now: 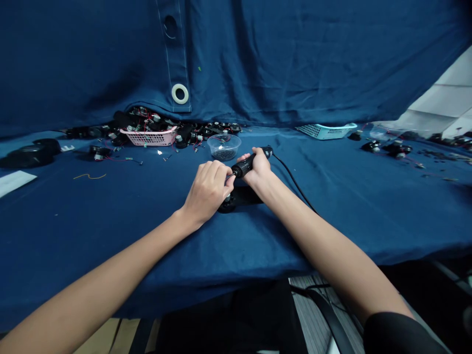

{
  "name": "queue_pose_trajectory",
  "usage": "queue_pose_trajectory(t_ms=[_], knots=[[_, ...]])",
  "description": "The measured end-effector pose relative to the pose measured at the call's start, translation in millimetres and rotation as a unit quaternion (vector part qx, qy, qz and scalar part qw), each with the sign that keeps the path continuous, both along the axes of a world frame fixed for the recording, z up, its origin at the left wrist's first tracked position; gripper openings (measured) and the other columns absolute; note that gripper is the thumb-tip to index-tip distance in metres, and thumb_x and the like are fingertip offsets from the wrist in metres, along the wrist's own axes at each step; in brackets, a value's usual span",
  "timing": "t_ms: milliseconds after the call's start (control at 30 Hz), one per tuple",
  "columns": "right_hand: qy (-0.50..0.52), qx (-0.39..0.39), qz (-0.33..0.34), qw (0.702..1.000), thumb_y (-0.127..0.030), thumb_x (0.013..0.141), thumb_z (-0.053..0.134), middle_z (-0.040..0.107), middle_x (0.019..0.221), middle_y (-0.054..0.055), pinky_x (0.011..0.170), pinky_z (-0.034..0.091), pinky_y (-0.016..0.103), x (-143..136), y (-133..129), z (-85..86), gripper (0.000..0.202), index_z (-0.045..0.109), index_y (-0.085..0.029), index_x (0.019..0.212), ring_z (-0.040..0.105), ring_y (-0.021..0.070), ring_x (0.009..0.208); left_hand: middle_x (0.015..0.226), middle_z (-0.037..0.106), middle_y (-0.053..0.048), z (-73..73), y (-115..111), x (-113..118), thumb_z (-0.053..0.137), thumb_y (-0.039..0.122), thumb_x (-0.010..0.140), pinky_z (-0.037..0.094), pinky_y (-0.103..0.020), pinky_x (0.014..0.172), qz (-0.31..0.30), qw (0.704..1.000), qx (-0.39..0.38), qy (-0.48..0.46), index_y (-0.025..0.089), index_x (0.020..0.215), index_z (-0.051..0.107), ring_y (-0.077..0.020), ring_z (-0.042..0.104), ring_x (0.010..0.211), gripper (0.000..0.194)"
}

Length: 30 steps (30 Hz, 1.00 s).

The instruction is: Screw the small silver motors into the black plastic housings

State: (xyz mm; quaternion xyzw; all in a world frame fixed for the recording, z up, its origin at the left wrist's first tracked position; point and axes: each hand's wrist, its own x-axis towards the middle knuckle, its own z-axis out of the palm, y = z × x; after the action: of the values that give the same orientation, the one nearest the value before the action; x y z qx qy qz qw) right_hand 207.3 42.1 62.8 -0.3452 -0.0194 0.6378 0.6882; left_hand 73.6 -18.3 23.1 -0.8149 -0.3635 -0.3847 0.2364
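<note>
My right hand (pixel 258 167) is wrapped round a black corded electric screwdriver (pixel 242 168), which is tilted with its bit toward the left. At the bit's end, the fingertips of my left hand (pixel 211 188) are pinched together; anything small between them is hidden. Below both hands a black part (pixel 245 195) with a rounded end lies on the blue cloth, partly covered by my hands. Just beyond my hands stands a clear round tub (pixel 224 147) with many small dark pieces in it.
A pink basket (pixel 149 137) heaped with black parts and red wires stands at the back left. At the back right is a light-blue basket (pixel 328 131). Black parts (pixel 398 149) lie farther right. The screwdriver's cable (pixel 295 182) runs under my right forearm.
</note>
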Motion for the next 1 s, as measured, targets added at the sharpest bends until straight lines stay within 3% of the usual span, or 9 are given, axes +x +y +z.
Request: queue_pose_trajectory(t_ms=[100, 200, 367, 500, 733, 867, 1000], knots=[[0.0, 0.002, -0.002, 1.0, -0.021, 0.092, 0.049, 0.042, 0.05, -0.008, 0.043, 0.043, 0.014, 1.8, 1.2, -1.3, 0.025, 0.038, -0.021, 0.07, 0.042, 0.0042, 0.041, 0.093, 0.064, -0.007, 3.1, -1.7, -1.9, 0.051, 0.03, 0.097, 0.042, -0.038, 0.084, -0.01, 0.999, -0.049, -0.011, 0.018, 0.098, 0.054, -0.0223, 0.057, 0.089, 0.013], [-0.004, 0.008, -0.007, 1.0, -0.021, 0.091, 0.05, 0.042, 0.05, -0.008, 0.042, 0.044, 0.015, 3.0, 2.7, -2.1, 0.025, 0.038, -0.021, 0.07, 0.042, 0.0048, 0.041, 0.105, 0.062, -0.008, 9.6, -2.1, -8.9, 0.049, 0.039, 0.097, 0.041, -0.041, 0.091, -0.032, 0.988, -0.148, -0.036, 0.017, 0.11, 0.053, -0.024, 0.057, 0.1, 0.026], [-0.008, 0.017, -0.013, 1.0, -0.02, 0.091, 0.051, 0.042, 0.051, -0.008, 0.04, 0.043, 0.014, 5.9, 4.9, -0.6, 0.025, 0.038, -0.021, 0.07, 0.041, 0.0043, 0.041, 0.122, 0.057, -0.007, 19.5, 5.3, -30.7, 0.043, 0.032, 0.096, 0.04, -0.042, 0.103, -0.142, 0.925, -0.352, -0.007, 0.02, 0.123, 0.051, -0.0234, 0.052, 0.118, 0.03], [-0.015, 0.027, -0.021, 0.999, -0.02, 0.091, 0.049, 0.041, 0.05, -0.009, 0.039, 0.042, 0.014, 9.8, 8.5, -0.5, 0.025, 0.037, -0.021, 0.07, 0.04, 0.0041, 0.041, 0.134, 0.052, -0.009, 17.2, 11.0, -39.1, 0.056, 0.043, 0.089, 0.039, -0.041, 0.108, -0.137, 0.879, -0.457, 0.021, 0.021, 0.131, 0.047, -0.0252, 0.049, 0.126, 0.048], [-0.052, 0.068, -0.051, 0.995, -0.021, 0.091, 0.051, 0.042, 0.051, -0.009, 0.038, 0.042, 0.015, 13.7, 13.3, -1.1, 0.024, 0.038, -0.021, 0.07, 0.042, 0.0044, 0.04, 0.135, 0.056, -0.006, 4.1, 12.7, -31.8, 0.066, 0.049, 0.079, 0.042, -0.039, 0.104, -0.101, 0.853, -0.507, 0.069, 0.025, 0.133, 0.05, -0.0268, 0.054, 0.122, 0.06], [-0.094, 0.103, -0.072, 0.988, -0.022, 0.089, 0.055, 0.044, 0.052, -0.008, 0.035, 0.041, 0.016, 13.6, 13.3, -1.6, 0.023, 0.041, -0.02, 0.071, 0.043, 0.0052, 0.041, 0.133, 0.059, -0.006, 2.8, 16.4, -33.1, 0.065, 0.047, 0.079, 0.042, -0.039, 0.103, -0.095, 0.862, -0.494, 0.071, 0.023, 0.13, 0.051, -0.0259, 0.055, 0.119, 0.058], [-0.198, 0.162, -0.102, 0.961, -0.027, 0.087, 0.058, 0.046, 0.053, -0.009, 0.036, 0.042, 0.019, 13.4, 14.3, -4.7, 0.018, 0.043, -0.021, 0.077, 0.047, 0.0071, 0.042, 0.135, 0.058, -0.008, 5.9, 18.4, -34.8, 0.063, 0.044, 0.08, 0.039, -0.04, 0.104, -0.071, 0.869, -0.482, 0.088, 0.02, 0.131, 0.051, -0.0267, 0.055, 0.119, 0.057]])
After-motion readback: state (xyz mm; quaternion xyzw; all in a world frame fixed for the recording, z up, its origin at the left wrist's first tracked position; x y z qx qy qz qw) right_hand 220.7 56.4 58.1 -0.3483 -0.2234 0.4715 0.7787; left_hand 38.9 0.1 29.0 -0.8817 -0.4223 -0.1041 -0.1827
